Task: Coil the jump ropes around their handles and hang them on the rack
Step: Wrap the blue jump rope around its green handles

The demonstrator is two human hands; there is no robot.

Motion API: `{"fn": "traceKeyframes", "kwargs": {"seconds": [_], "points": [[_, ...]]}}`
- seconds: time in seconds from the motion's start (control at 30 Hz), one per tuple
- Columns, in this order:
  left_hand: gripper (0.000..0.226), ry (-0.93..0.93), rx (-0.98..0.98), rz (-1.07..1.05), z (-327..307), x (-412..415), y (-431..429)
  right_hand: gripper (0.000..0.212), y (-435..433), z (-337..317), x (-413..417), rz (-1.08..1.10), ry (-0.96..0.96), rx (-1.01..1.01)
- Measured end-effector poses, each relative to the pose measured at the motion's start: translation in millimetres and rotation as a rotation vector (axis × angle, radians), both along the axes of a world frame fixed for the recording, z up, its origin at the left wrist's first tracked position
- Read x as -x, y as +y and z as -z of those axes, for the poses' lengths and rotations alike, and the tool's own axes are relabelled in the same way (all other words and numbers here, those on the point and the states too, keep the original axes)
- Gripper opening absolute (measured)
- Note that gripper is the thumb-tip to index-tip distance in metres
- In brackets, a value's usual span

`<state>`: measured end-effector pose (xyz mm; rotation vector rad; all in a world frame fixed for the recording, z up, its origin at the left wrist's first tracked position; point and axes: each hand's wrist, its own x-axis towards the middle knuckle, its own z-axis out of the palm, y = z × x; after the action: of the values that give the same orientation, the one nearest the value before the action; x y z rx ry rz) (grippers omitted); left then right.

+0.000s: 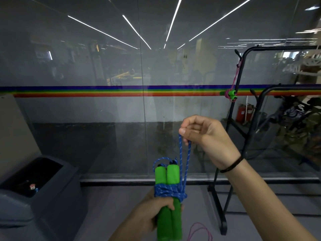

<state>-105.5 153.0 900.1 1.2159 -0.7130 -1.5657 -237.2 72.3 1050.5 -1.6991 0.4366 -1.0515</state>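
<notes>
Blue braided jump rope [166,191] on two green foam handles [171,173], held at chest height before the glass wall [86,66]

Left hand [151,216] is clenched round both handles under the coils, and right hand [205,134] pinches the spare loop above. The black metal rack [222,223] stands just right, a pink rope with green handles [230,95] hanging on its hook. Loose pink cord [197,223] on the floor, grey bin [52,188] left.

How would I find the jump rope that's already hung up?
Look right to the tall black metal rack before the glass wall. From the hook at its top corner dangles the pink-corded jump rope with green handles, level with the rainbow stripe. Unlike the blue-corded jump rope being held, its cord is pink.
</notes>
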Motion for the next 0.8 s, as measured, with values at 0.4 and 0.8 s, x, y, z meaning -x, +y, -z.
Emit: {"fn": "traceKeyframes", "kwargs": {"seconds": [0.4, 0.8], "points": [[0.044, 0.087, -0.129, 0.044, 20.9, -8.8, -0.9, 0.009, 7.7, 1.3, -1.1, -0.026, 0.053, 0.068], [0.085, 0.096, -0.229, -0.045, 42.9, -10.3, -3.3, 0.011, 11.1, 1.8, -9.7, -0.046, 0.077, 0.124]]}}
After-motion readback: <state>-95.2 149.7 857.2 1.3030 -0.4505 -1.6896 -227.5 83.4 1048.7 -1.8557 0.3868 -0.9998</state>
